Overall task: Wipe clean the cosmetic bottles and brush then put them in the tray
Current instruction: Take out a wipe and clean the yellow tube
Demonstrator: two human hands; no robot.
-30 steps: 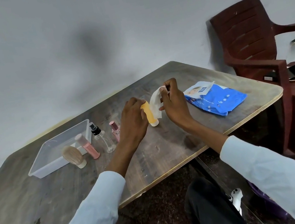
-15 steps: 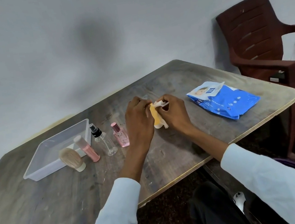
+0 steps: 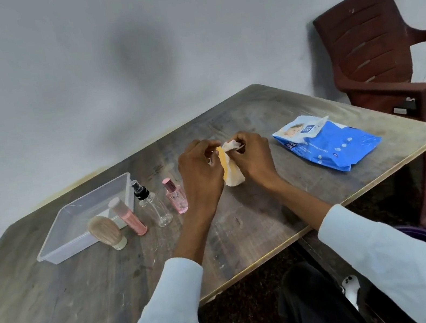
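Note:
My left hand (image 3: pixel 201 173) grips a small yellow bottle (image 3: pixel 224 163) over the middle of the table. My right hand (image 3: pixel 255 156) presses a white wipe (image 3: pixel 235 176) around the bottle's right side and top; the wipe hides most of the bottle. To the left stand a pink square perfume bottle (image 3: pixel 176 199), a clear spray bottle with a black pump (image 3: pixel 152 203), a slim pink bottle (image 3: pixel 127 216) and a beige brush (image 3: pixel 106 231). A clear plastic tray (image 3: pixel 59 247) sits behind them at the far left, with nothing in it.
A blue pack of wipes (image 3: pixel 328 145) lies at the table's right side. A dark red plastic chair (image 3: pixel 376 58) stands beyond the right corner, with phones and cables on a surface beside it. The wooden table edge (image 3: pixel 253 268) runs close to my lap.
My right hand has folded the wipe from beside the bottle to around it. Both hands have drawn together over the bottle, and the view has shifted slightly left.

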